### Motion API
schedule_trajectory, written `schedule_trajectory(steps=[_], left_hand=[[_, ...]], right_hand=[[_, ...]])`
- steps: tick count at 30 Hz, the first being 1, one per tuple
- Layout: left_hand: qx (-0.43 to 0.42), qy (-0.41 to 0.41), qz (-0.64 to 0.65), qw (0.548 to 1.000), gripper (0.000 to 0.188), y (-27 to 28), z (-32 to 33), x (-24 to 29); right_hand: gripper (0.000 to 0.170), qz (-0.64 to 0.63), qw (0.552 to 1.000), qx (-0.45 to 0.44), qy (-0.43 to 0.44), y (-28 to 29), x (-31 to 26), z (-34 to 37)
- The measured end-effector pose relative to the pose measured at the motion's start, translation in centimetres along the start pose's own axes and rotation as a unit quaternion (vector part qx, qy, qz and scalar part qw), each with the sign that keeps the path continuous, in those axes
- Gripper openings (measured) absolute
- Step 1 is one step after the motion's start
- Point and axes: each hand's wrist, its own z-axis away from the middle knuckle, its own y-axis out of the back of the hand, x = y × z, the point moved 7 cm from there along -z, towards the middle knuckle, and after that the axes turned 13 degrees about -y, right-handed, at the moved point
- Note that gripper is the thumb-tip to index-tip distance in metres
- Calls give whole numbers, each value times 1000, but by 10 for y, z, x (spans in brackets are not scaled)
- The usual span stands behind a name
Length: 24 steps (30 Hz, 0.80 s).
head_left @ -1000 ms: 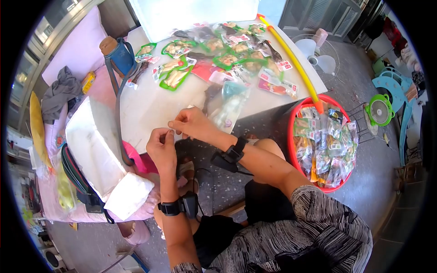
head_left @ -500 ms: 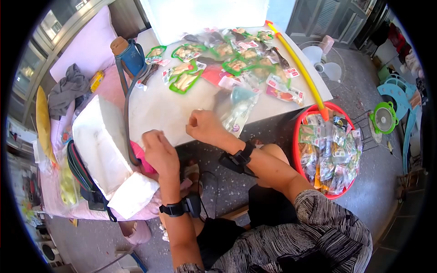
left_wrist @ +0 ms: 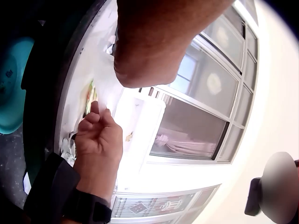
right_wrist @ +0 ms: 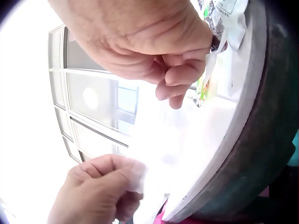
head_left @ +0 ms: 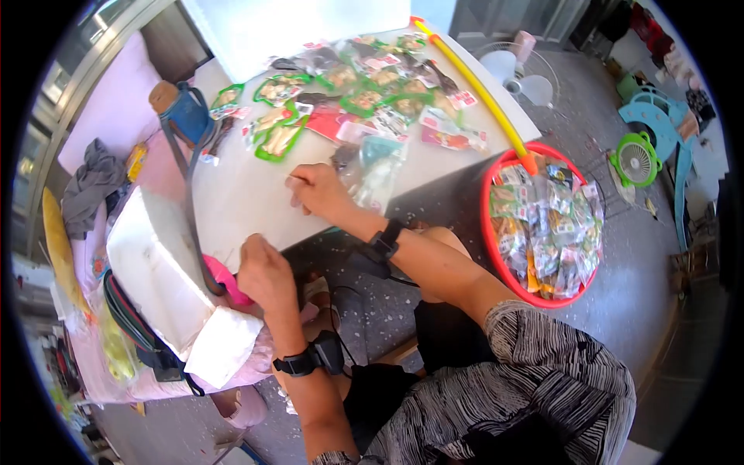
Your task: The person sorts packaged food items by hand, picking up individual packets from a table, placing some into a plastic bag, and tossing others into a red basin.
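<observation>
The left hand [head_left: 266, 275] and right hand [head_left: 322, 194] are apart, fingers curled — whether either pinches anything, I cannot tell. A clear packet [head_left: 380, 167] lies beside the right hand, near the worktop's [head_left: 240, 201] edge — a sideways swing could knock it off.

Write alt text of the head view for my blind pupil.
A person's bare left hand and right hand are apart near the front edge of a white tabletop strewn with clear plastic packets. At right stands a round red-rimmed tub of similar packets; a yellow orange-tipped tube lies along the tabletop's right edge.
</observation>
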Motion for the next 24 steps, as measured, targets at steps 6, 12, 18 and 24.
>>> schedule_trajectory(steps=[6,12,18,24], left_hand=[[85,20,36,996,15,18,-5,-7],[52,-14,-26,998,16,12,-5,-16],[62,50,-34,996,17,23,-4,-41],[28,46,-21,998,17,14,-6,-42]], right_hand=[[18,109,975,56,187,-10,-9,3],[19,256,922,76,282,-18,-17,25],[22,364,872,126,304,31,-41,48],[25,438,861,120,229,115,-45,45]])
